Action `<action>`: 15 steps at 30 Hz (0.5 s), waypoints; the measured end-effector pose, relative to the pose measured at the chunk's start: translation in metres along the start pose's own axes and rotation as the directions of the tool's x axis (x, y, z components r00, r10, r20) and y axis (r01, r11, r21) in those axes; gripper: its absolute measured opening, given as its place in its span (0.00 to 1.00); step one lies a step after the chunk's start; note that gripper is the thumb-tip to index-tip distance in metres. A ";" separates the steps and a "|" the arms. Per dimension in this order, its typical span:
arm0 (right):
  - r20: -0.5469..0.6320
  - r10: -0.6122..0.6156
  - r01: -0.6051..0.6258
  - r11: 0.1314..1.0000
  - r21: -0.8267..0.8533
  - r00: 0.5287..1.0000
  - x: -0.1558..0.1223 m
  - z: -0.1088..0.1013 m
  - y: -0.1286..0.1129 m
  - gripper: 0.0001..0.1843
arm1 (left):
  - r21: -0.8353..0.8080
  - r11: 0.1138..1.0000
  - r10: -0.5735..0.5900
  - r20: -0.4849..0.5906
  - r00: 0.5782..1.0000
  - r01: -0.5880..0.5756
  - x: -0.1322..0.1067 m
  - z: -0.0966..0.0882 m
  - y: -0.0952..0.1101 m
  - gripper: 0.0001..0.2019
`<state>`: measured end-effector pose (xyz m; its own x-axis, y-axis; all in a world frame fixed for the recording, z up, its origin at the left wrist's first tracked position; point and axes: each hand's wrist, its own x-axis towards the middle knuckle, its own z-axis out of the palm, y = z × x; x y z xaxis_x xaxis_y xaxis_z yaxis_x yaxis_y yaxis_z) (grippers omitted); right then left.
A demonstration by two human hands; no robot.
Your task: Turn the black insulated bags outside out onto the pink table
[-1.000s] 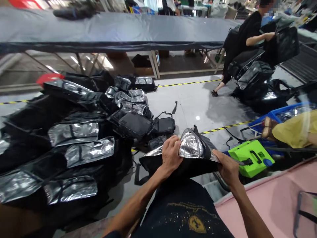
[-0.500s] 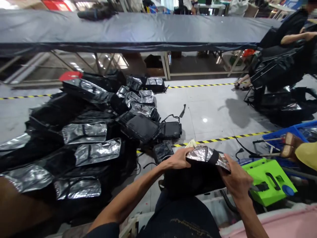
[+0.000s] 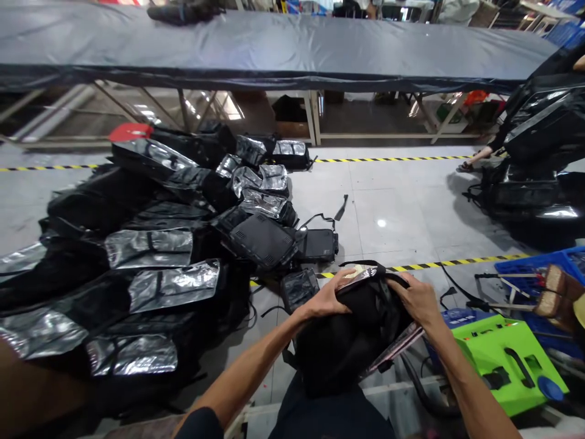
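A black bag with silver foil lining (image 3: 338, 347) rests at my lap, its upper side turned toward me. My left hand (image 3: 329, 296) is closed on the bag's top left edge, near a strip of foil and something pale yellow. On the bag's upper right rim, my right hand (image 3: 417, 297) is closed as well, with its fingertips partly hidden by black fabric. A pinkish foil edge shows along the lower right side of the bag. What lies inside it is hidden.
Several black foil-lined bags (image 3: 173, 286) are heaped on the floor at left. A bright green machine (image 3: 512, 360) and a blue crate (image 3: 516, 266) stand at right. A long grey-covered table (image 3: 292, 52) spans the back. Another person's foot (image 3: 475, 160) shows at far right.
The bag has tipped, so its broad silver foil top no longer faces up and more black fabric shows. My right hand has moved slightly left and up along its rim.
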<state>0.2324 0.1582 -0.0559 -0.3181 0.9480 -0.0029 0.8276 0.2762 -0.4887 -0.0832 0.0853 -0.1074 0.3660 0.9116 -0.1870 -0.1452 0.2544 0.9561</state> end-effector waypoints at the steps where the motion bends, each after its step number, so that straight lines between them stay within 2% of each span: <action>1: 0.036 0.011 -0.012 0.999 0.030 0.999 0.006 0.006 0.007 0.31 | 0.004 1.000 -0.005 -0.012 1.000 0.005 -0.001 -0.001 -0.008 0.65; 3: 0.073 0.037 -0.043 0.995 0.094 0.997 0.018 0.023 0.021 0.33 | 0.052 0.999 0.002 -0.042 0.999 0.000 0.001 -0.003 -0.022 0.63; 5: 0.088 0.072 -0.086 0.984 0.155 0.993 0.029 0.043 0.031 0.37 | 0.138 0.990 0.050 -0.049 0.998 -0.042 0.007 -0.004 -0.034 0.57; 7: 0.106 0.100 -0.119 0.973 0.197 0.989 0.040 0.061 0.035 0.43 | 0.211 0.972 0.110 -0.002 0.994 -0.107 0.016 -0.005 -0.039 0.48; 9: 0.118 0.112 -0.137 0.965 0.226 0.987 0.047 0.070 0.035 0.45 | 0.249 0.958 0.131 0.073 0.989 -0.145 0.024 -0.006 -0.037 0.41; 11: 0.120 0.143 -0.166 0.963 0.212 0.982 0.049 0.067 0.032 0.45 | 0.289 0.949 0.100 0.111 0.989 -0.128 0.027 -0.008 -0.030 0.40; 13: 0.071 0.253 -0.262 0.949 0.177 0.965 0.043 0.054 0.030 0.43 | 0.337 0.938 0.045 0.114 0.992 -0.081 0.024 -0.009 -0.023 0.42; 15: -0.094 0.363 -0.343 0.922 0.179 0.927 0.026 0.037 0.027 0.40 | 0.364 0.930 0.011 0.110 0.994 -0.051 0.019 -0.008 -0.019 0.43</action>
<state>0.2288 0.1847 -0.1016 0.0487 0.9940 -0.0978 0.7896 -0.0983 -0.6057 -0.0812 0.1007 -0.1306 0.4637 0.8731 -0.1505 0.1814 0.0727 0.9807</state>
